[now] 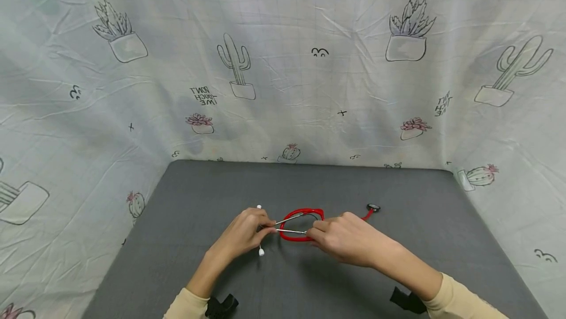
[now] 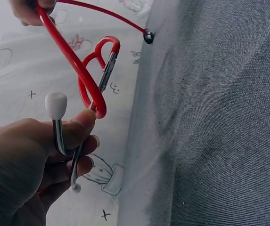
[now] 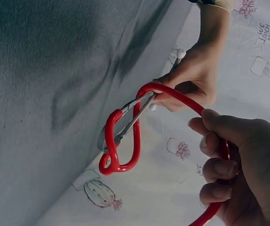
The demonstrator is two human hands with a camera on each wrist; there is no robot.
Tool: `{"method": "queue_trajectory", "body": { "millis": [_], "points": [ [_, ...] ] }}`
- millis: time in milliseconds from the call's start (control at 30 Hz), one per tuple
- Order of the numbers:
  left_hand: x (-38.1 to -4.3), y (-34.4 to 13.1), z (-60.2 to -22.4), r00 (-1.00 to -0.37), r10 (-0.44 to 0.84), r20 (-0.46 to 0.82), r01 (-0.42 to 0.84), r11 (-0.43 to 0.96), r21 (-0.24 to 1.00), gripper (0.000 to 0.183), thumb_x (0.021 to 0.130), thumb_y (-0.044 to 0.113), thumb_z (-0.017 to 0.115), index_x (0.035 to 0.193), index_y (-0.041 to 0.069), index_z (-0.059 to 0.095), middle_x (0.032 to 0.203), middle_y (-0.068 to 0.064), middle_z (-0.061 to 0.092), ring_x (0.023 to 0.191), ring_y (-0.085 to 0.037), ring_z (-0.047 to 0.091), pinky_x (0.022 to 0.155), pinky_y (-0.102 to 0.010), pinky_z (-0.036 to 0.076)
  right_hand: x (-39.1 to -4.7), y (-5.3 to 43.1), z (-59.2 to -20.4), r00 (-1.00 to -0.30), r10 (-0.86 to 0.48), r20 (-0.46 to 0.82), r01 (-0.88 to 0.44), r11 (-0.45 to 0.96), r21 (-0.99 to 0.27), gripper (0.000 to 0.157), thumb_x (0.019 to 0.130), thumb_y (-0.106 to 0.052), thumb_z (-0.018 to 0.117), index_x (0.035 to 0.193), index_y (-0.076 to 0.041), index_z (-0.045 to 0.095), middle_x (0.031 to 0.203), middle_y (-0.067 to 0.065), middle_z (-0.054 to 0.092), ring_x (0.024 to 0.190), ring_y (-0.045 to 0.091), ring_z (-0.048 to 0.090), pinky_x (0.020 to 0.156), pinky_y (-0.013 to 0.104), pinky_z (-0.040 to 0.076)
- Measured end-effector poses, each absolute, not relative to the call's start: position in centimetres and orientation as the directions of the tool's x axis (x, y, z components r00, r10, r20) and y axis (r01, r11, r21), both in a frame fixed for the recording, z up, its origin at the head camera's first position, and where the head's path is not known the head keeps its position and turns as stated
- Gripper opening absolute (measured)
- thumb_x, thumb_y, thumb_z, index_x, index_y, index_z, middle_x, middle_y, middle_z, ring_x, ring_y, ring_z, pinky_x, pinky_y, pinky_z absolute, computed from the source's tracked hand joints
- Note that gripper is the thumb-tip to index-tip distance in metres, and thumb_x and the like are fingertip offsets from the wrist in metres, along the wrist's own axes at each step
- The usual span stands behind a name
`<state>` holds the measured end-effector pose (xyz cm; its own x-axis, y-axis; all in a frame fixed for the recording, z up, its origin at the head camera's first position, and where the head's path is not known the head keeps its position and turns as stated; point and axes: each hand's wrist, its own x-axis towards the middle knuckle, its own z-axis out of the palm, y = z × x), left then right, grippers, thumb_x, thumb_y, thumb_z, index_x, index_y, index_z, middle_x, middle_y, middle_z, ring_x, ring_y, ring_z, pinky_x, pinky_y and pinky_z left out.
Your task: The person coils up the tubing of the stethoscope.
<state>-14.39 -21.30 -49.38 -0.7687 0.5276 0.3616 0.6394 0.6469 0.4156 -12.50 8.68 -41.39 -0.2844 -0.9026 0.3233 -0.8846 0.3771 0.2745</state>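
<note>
Grey tabletop (image 1: pixel 212 186) below pale, creased sheeting (image 1: pixel 283 88) with potted-cactus drawings (image 1: pixel 407 47)

The tube (image 2: pixel 72 57) was plain red, its rods (image 2: pixel 107 70) shiny silver and its tips (image 2: pixel 56 106) white. The disc (image 1: pixel 373 207) had a black rim round a grey face. The table (image 1: pixel 247 186) was dark grey, with a fine weave showing from the left wrist. The curtain (image 1: pixel 283 83) was whitish, printed with black-outlined cacti (image 1: pixel 236 63) tinged faint green, pink succulents (image 1: pixel 200 119) in white pots (image 1: pixel 202 129), black lettering (image 1: pixel 204 96) and small black crosses (image 1: pixel 342 112). Both sleeves (image 1: pixel 457 299) were plain pale yellow, and the straps (image 1: pixel 222 306) solid black
</note>
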Motion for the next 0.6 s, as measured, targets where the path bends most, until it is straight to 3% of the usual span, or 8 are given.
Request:
{"method": "queue_trajectory", "body": {
  "millis": [300,600],
  "points": [
    [-14.4,-21.1,-49.2,-0.757,0.544,0.360,0.653,0.623,0.430,0.013,0.090,0.016,0.088,0.100,0.007,0.088,0.080,0.005,0.074,0.071,0.001,0.053,0.062,-0.015,0.044,-12.9,9.4,-40.5,-0.227,-0.897,0.379,-0.870,0.362,0.334,0.028,0.086,-0.028,0.094,0.088,-0.020,0.068,0.071,-0.014,0.057,0.059,-0.002,0.045,0.050,0.011,0.033],
    [-14.4,-21.2,-49.0,-0.730,0.579,0.363,0.682,0.582,0.442,0.012,0.090,0.015,0.088,0.100,0.007,0.088,0.081,0.005,0.074,0.071,0.002,0.054,0.064,-0.015,0.044,-13.8,9.6,-39.6,-0.196,-0.899,0.393,-0.875,0.341,0.344,0.036,0.081,-0.031,0.098,0.085,-0.019,0.065,0.070,-0.012,0.050,0.059,-0.002,0.038,0.050,0.010,0.026]
  ]
}}
